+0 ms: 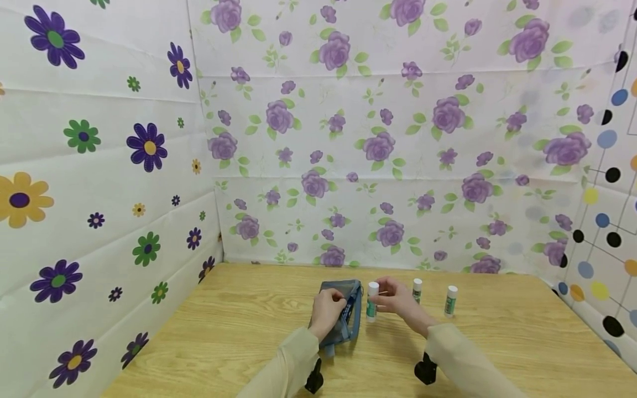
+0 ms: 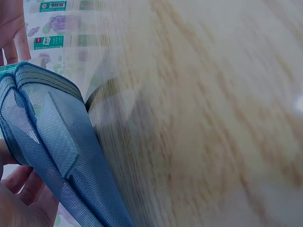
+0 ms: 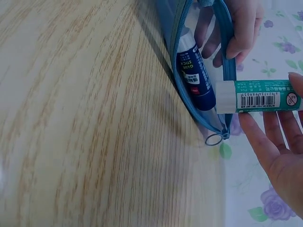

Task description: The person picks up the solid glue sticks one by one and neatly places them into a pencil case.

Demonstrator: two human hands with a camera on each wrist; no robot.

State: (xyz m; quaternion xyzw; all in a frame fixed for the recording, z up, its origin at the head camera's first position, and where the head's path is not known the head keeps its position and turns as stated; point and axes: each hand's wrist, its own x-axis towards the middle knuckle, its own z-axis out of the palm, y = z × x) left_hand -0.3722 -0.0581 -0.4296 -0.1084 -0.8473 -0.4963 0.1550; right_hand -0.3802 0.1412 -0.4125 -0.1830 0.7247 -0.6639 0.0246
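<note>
Mesh pouch (image 2: 92, 151) up close, mouth gaping. Left hand (image 1: 327, 310): fingers pinching its rim. Right hand (image 1: 399, 304): fingers grasping the green glue stick (image 3: 265, 96), crosswise at the opening; blue glue stick (image 3: 195, 70) sits inside. I'd hold the mouth wide and swing mine lengthwise, end clear of the zipper (image 3: 229, 65).

I count one mesh pouch (image 1: 341, 334) on my feed, one navy glue stick (image 3: 196, 78) inside it, three green glue sticks (image 1: 371, 309) at its three o'clock, two hands (image 1: 397, 300).
</note>
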